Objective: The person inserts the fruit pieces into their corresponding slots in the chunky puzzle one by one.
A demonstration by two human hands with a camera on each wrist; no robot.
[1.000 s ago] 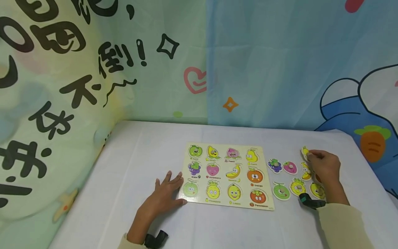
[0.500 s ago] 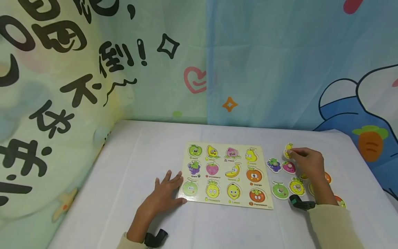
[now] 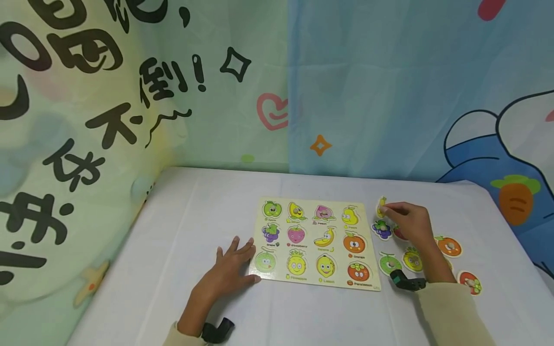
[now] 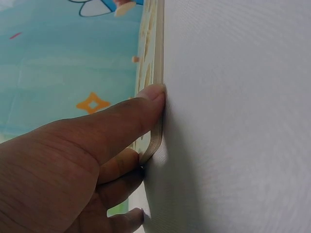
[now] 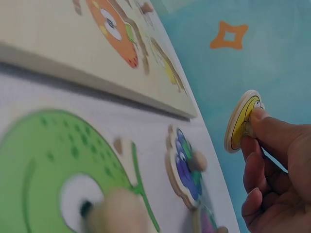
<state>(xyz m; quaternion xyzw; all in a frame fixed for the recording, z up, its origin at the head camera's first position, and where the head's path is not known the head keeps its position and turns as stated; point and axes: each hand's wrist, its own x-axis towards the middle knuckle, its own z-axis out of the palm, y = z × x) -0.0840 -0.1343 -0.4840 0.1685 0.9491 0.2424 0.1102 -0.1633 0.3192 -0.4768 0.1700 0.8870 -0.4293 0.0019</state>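
Note:
My right hand [image 3: 410, 222] pinches a yellow fruit puzzle piece [image 3: 381, 207] between thumb and fingers, held up beyond the grape piece [image 3: 382, 229]. In the right wrist view the piece [image 5: 244, 121] stands on edge with its pale wooden rim showing, apart from the board. A cream fruit puzzle board [image 3: 311, 257] with labelled pictures lies mid-table. At its near left corner rests my left hand [image 3: 227, 271], fingers spread along the left side. In the left wrist view the thumb [image 4: 146, 104] presses the board's near edge [image 4: 159, 53].
Right of the board lie a green melon piece [image 3: 390, 264], a pineapple piece [image 3: 412, 260], an orange piece [image 3: 449, 246] and a persimmon piece [image 3: 470, 282]. My right hand and arm partly cover others. A printed curtain [image 3: 368, 96] hangs behind the white table [image 3: 216, 202].
My right hand has moved left toward the board, carrying the yellow piece. The orange and persimmon pieces have come out from behind the arm. The left hand has stayed put.

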